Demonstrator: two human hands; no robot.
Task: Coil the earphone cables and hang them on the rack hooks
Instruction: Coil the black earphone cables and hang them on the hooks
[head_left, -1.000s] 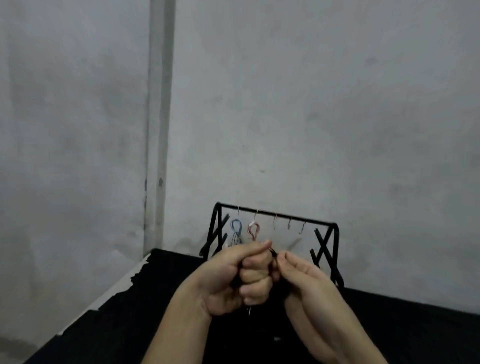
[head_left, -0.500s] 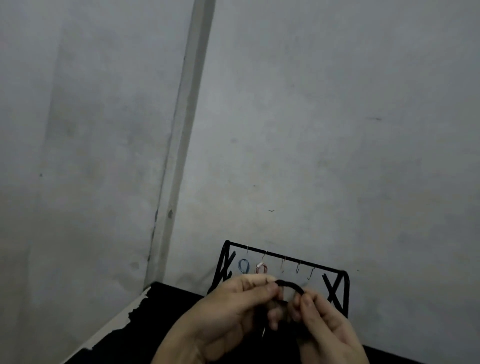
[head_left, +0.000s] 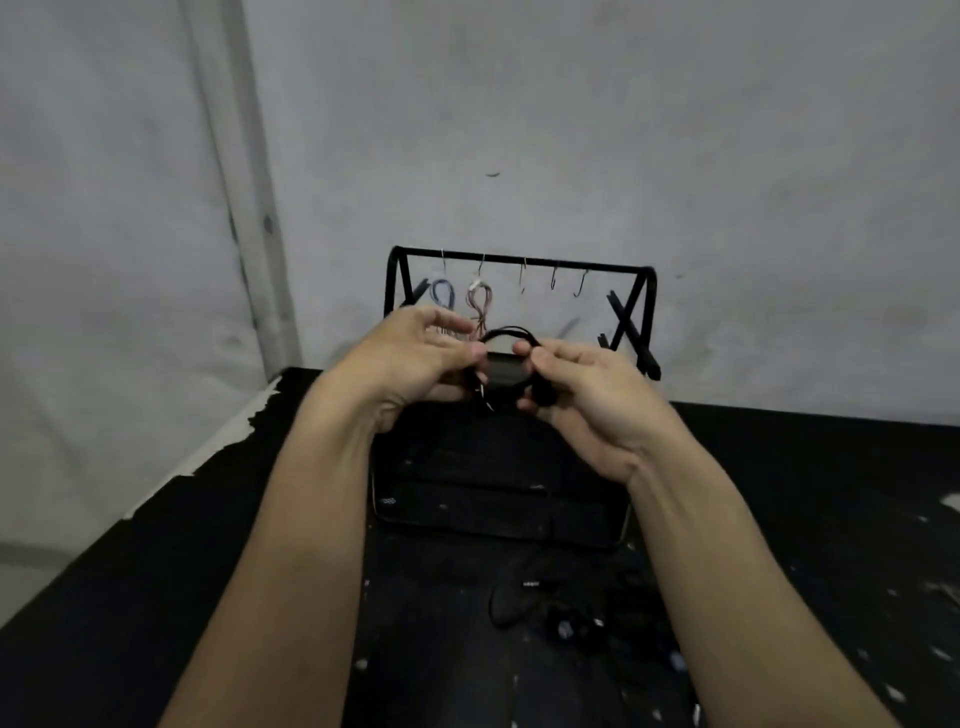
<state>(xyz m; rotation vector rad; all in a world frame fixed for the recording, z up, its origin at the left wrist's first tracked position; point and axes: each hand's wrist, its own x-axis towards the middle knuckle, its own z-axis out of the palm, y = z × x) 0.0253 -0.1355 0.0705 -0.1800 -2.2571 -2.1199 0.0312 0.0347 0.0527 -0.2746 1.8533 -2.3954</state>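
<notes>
Two bare hands meet above the black paint-flecked counter (head_left: 156, 571), just in front of the black metal rack (head_left: 631, 312) against the grey wall. The left hand (head_left: 415, 364) and right hand (head_left: 587, 400) each form a grip pinching the coiled black earphone cable (head_left: 506, 332) between them. Behind the grip, a blue coiled cable (head_left: 441, 293) and a pink coiled cable (head_left: 479, 304) hang on thin wire hooks (head_left: 554, 278). Nearer than the grip, loose black earphones (head_left: 566, 621) lie on the counter.
</notes>
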